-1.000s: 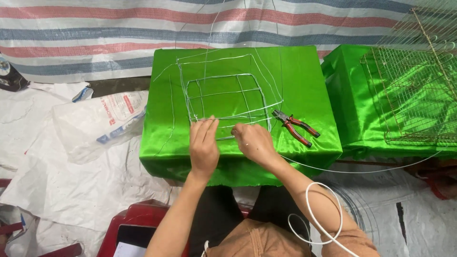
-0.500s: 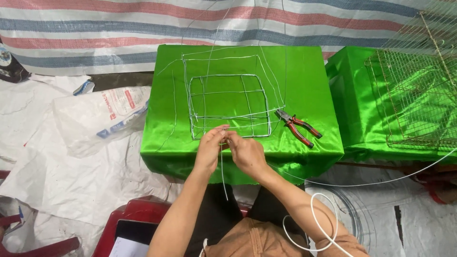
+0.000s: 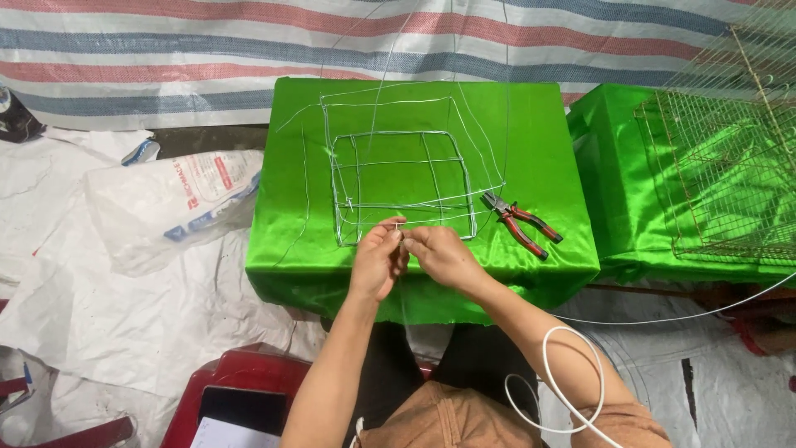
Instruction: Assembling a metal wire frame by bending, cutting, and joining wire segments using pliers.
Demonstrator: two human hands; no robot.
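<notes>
At the near edge of a worktop [image 3: 531, 116] draped in shiny green cloth, a seated person brings both hands together over the front rail of a wire frame [image 3: 402, 187], the left hand [image 3: 377, 257] and right hand [image 3: 439, 253] almost touching, fingertips pinched on a thin strand of wire [image 3: 396, 226] where it meets the frame's lower side. The joint itself is too small to read, so whether the strand is already wound or only laid against the rail cannot be told. Done well, this step seems to call for one hand steadying the rail while the other draws the strand snug and turns it close, coil beside coil, so the grid keeps square. The frame lies flat on the cloth, roughly square with no marked long axis, its bars running both across the worktop and away from the person; a larger, looser wire outline surrounds it, and loose strands trail toward the striped tarpaulin [image 3: 166, 50] behind. Red-handled pliers [image 3: 521, 222] lie untouched just right of the frame, jaws toward it and handles angled to the near right. A finished wire cage [image 3: 730, 174] rests on a second green-draped stand at right; a plastic sack [image 3: 166, 207] lies on the floor at left.
</notes>
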